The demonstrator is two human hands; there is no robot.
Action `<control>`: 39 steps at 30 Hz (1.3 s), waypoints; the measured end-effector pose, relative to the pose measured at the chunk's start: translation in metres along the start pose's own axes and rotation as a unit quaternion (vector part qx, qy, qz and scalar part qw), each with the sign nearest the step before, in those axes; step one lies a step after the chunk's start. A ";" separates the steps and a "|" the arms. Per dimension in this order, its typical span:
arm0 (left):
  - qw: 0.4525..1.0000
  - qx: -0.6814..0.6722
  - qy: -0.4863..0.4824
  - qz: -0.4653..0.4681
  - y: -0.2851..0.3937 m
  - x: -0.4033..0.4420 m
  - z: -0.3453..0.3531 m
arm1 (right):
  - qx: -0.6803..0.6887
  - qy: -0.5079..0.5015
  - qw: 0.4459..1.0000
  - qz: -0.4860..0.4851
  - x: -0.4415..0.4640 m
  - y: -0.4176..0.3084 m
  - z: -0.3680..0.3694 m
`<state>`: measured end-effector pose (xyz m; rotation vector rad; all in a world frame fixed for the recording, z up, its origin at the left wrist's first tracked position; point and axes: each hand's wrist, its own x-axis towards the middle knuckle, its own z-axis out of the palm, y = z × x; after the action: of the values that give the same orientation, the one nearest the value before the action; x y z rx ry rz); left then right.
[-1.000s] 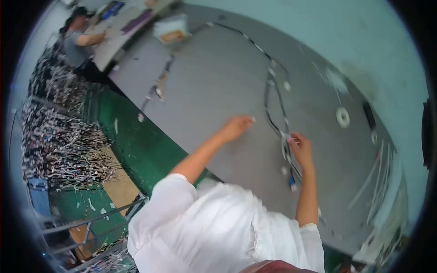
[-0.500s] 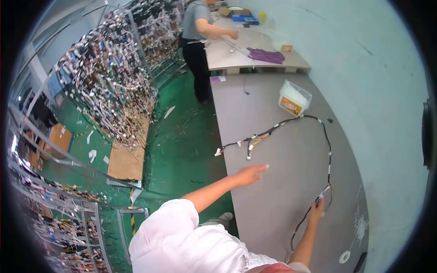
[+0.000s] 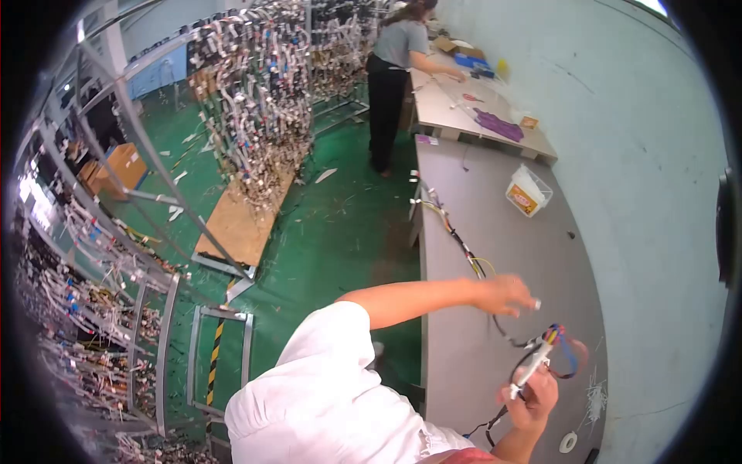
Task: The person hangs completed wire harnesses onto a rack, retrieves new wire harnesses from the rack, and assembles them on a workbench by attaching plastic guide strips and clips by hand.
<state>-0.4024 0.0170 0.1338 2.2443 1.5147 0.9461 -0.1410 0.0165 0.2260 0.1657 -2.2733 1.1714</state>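
So the wire harness I'm working on runs along the left side of the grey table, its far end at the left edge with white connectors around it, then comes down past my hands toward the near edge. My right hand is at the near right, fingers closed around part of it, with a long white piece sticking up across them. Just beyond, a bunch of coloured wires fans out and a blue one loops off to the right.

My left hand is a bit farther off, over the harness, fingers stretched out and kinda blurry. There's a small white bit at the tips, can't tell if I'm gripping it or it's stuck on.

Near right there's a tape roll plus some thin white strips. Far right, a clear tub with an orange label. Beyond that is a second table with a purple cloth, and a co-worker in a grey top standing at its left. Way left, racks full of harnesses on a green floor.
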 end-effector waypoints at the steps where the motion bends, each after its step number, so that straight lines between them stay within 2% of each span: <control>1: 0.998 -0.034 -0.053 0.002 0.008 -0.010 0.022 | 0.068 -0.010 0.997 -0.019 0.003 -0.010 0.003; 3: 0.950 -0.300 -0.077 0.029 0.023 -0.047 0.079 | 0.204 -0.035 0.977 -0.057 0.019 -0.024 0.013; 4: 0.934 -0.356 -0.032 0.021 0.043 -0.068 0.095 | 0.233 0.003 0.966 -0.111 0.028 -0.025 0.024; 5: 0.914 -0.405 0.023 0.008 0.060 -0.089 0.097 | 0.200 0.006 0.975 -0.096 0.025 -0.015 0.022; 7: 0.950 -0.310 0.043 -0.021 0.077 -0.114 0.075 | 0.236 -0.005 0.971 -0.043 0.045 -0.035 0.036; 8: 0.962 -0.266 0.053 -0.035 0.082 -0.129 0.065 | 0.251 -0.051 0.962 -0.096 0.061 -0.040 0.046; 9: 0.968 -0.165 0.169 -0.080 0.084 -0.152 0.051 | 0.268 -0.099 0.947 -0.146 0.078 -0.044 0.056; 10: 0.953 -0.062 0.272 -0.123 0.087 -0.177 0.031 | 0.332 -0.127 0.924 -0.144 0.094 -0.058 0.069; 11: 0.893 -0.088 0.415 -0.151 0.093 -0.210 0.005 | 0.390 -0.150 0.898 -0.138 0.105 -0.069 0.082; 12: 0.817 -0.151 0.539 -0.140 0.097 -0.251 -0.020 | 0.390 -0.101 0.907 -0.121 0.112 -0.073 0.098; 13: 0.740 -0.099 0.639 -0.186 0.116 -0.297 -0.045 | 0.390 -0.050 0.913 -0.106 0.121 -0.076 0.117; 14: 0.653 -0.077 0.720 -0.223 0.128 -0.343 -0.062 | 0.392 0.002 0.915 -0.092 0.132 -0.079 0.139; 15: 0.603 -0.037 0.761 -0.236 0.152 -0.390 -0.078 | 0.397 -0.035 0.915 -0.063 0.146 -0.081 0.161; 17: 0.545 0.020 0.803 -0.239 0.207 -0.474 -0.098 | 0.407 -0.107 0.907 -0.010 0.176 -0.091 0.214; 19: 0.514 0.029 0.823 -0.239 0.285 -0.510 -0.124 | 0.444 -0.093 0.891 -0.017 0.205 -0.109 0.285; 22: 0.587 -0.034 0.780 -0.214 0.356 -0.551 -0.138 | 0.494 -0.079 0.863 -0.062 0.258 -0.155 0.373; 26: 0.649 -0.066 0.747 -0.133 0.408 -0.577 -0.160 | 0.531 -0.115 0.832 -0.115 0.314 -0.237 0.452; 27: 0.648 -0.060 0.748 -0.132 0.418 -0.583 -0.167 | 0.548 -0.138 0.815 -0.124 0.327 -0.259 0.468; 29: 0.607 -0.067 0.785 -0.104 0.439 -0.593 -0.185 | 0.584 -0.169 0.779 -0.150 0.348 -0.309 0.495; 31: 0.631 0.002 0.768 -0.108 0.464 -0.598 -0.194 | 0.617 -0.196 0.743 -0.168 0.361 -0.355 0.519; 33: 0.613 0.066 0.780 -0.103 0.493 -0.593 -0.185 | 0.631 -0.246 0.705 -0.211 0.366 -0.389 0.540; 35: 0.645 0.110 0.751 -0.092 0.527 -0.576 -0.158 | 0.649 -0.275 0.658 -0.265 0.353 -0.421 0.555; 36: 0.627 0.188 0.748 -0.107 0.542 -0.569 -0.143 | 0.676 -0.300 0.618 -0.266 0.342 -0.437 0.564; 38: 0.575 0.232 0.784 -0.041 0.560 -0.555 -0.110 | 0.719 -0.355 0.533 -0.270 0.318 -0.466 0.583; 39: 0.498 0.289 0.817 -0.031 0.570 -0.540 -0.106 | 0.722 -0.386 0.511 -0.262 0.302 -0.480 0.591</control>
<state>-0.1889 -0.7198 0.3320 0.7575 2.6122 3.4133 -0.4759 -0.6927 0.4618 2.1343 -0.7172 2.5027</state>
